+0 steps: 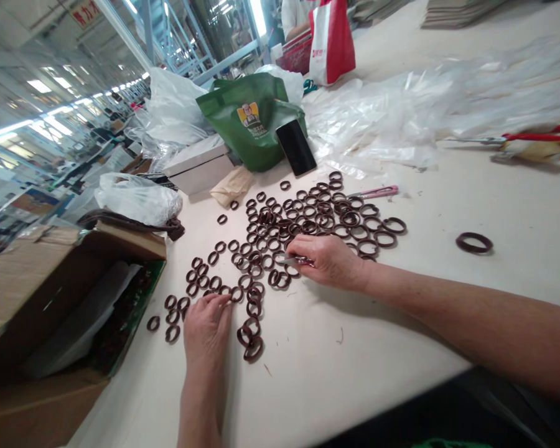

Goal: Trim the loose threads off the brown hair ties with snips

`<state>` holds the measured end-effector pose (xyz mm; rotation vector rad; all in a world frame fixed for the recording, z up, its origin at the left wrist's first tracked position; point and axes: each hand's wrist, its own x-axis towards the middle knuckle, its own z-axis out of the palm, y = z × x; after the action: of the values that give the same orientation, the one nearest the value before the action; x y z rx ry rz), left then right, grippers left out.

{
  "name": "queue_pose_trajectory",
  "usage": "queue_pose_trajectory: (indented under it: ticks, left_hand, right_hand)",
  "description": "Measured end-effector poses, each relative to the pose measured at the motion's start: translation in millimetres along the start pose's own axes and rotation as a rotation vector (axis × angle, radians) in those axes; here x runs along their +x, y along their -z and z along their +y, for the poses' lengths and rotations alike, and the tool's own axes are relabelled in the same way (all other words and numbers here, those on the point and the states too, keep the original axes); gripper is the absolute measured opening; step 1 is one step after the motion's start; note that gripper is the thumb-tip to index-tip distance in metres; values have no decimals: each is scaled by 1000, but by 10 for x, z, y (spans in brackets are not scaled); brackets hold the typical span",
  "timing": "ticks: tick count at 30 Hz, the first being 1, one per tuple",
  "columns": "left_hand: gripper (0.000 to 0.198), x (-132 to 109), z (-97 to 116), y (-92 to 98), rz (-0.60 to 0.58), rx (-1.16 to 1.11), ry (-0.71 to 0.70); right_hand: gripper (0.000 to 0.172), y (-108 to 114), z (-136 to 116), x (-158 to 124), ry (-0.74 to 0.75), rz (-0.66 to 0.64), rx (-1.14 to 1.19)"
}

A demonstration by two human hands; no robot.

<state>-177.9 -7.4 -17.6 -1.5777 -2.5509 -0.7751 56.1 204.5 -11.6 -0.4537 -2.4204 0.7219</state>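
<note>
Many dark brown rings (272,244) lie spread and partly overlapping on the pale tabletop (303,373). My left hand (208,323) rests at the near left of the spread, its fingers drawn together at the edge of one brown ring (236,294). The fingertips are partly hidden behind the hand. My right hand (329,261) is closed around a small pointed metal tool (292,259), its silvery tip pointing left over the rings. The tool's exact kind is unclear. A single larger ring (474,243) lies apart, beyond my right forearm.
An open cardboard box (42,398) stands at left. Behind the rings are a green bag (256,149), a phone (297,148), a white box (198,163) and clear plastic bags (392,106). A pink-handled tool (378,192) and red-handled pliers (536,136) lie to the right.
</note>
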Motion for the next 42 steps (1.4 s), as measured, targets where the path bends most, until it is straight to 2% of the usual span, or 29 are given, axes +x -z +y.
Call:
queue_pose_trajectory:
  ticks: [2, 5, 8, 11, 16, 18, 20, 24, 27, 30, 33, 36, 42]
  left_hand:
    - [20, 72, -56, -16, -54, 41, -36]
    - [18, 140, -58, -28, -66, 52, -48]
    - [18, 158, 27, -28, -34, -46, 23]
    - [21, 156, 173, -55, 13, -343, 198]
    - [31, 184, 545, -188, 106, -1050, 599]
    - [34, 190, 706, -243, 95, -1209, 686]
    - [34, 179, 841, -286, 26, -1280, 716]
    - [29, 130, 999, -335, -121, -1342, 686]
    - [25, 112, 1049, -353, -218, -1371, 642]
    - [26, 115, 1083, -364, -248, -1391, 644]
    - [31, 118, 1097, -377, -222, -1359, 663]
    - [35, 101, 1078, -405, -155, -1273, 655]
    - [33, 14, 1004, -502, -142, -1092, 544]
  right_hand:
    - [9, -11, 3, -2, 5, -4, 5]
    - [9, -27, 17, 1, 12, 7, 20]
    - [8, -44, 35, 5, 17, 32, 50]
    - [7, -56, 41, 9, 9, 39, 84]
    - [8, -59, -17, 18, -101, 33, 279]
    - [14, -58, -55, 19, -176, 9, 429]
    - [18, -62, -92, 16, -239, -16, 579]
    - [27, -98, -141, 2, -328, -93, 881]
    - [30, -133, -157, -5, -378, -165, 1001]
    - [26, -156, -165, -6, -394, -173, 1010]
    - [21, -176, -172, -7, -393, -166, 1046]
    - [11, -201, -168, -11, -351, -119, 956]
    - [12, -189, -144, -15, -175, 59, 483]
